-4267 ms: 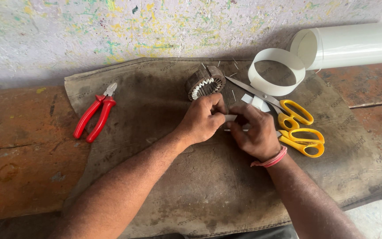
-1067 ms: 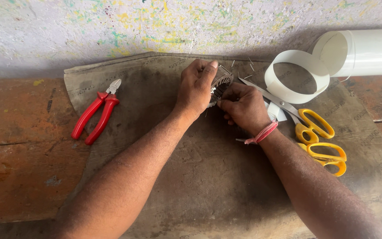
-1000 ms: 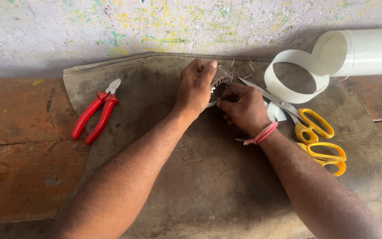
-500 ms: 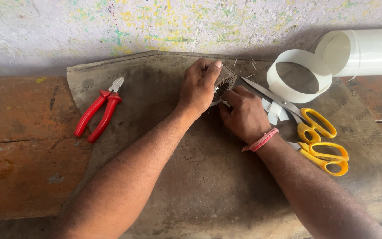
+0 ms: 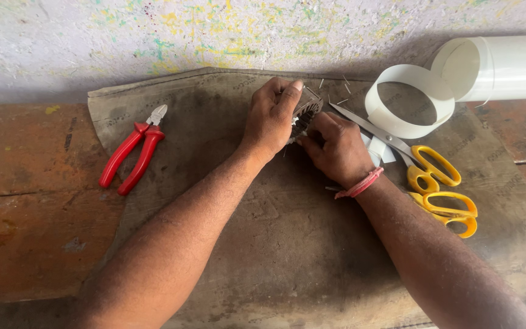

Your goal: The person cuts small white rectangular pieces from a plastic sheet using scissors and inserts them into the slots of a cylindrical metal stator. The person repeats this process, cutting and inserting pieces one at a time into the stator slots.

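Note:
My left hand (image 5: 270, 119) wraps over a small round slotted metal core (image 5: 306, 113) and holds it on the brown cloth mat (image 5: 263, 256) near the wall. My right hand (image 5: 336, 148) presses its fingertips against the near side of the core; whether it pinches anything is hidden. A red band circles my right wrist. Only the core's ribbed right edge shows between the two hands.
Red-handled pliers (image 5: 130, 156) lie at the mat's left edge. Yellow-handled scissors (image 5: 428, 178) lie right of my right hand, over small white paper strips (image 5: 377, 148). A curled white strip (image 5: 410, 100) and a white plastic roll (image 5: 506, 66) sit at the back right. Thin pins are scattered by the wall.
Both hands moved from the mat's middle up to the metal core by the wall; my left hand now covers it. In the last second they barely shifted.

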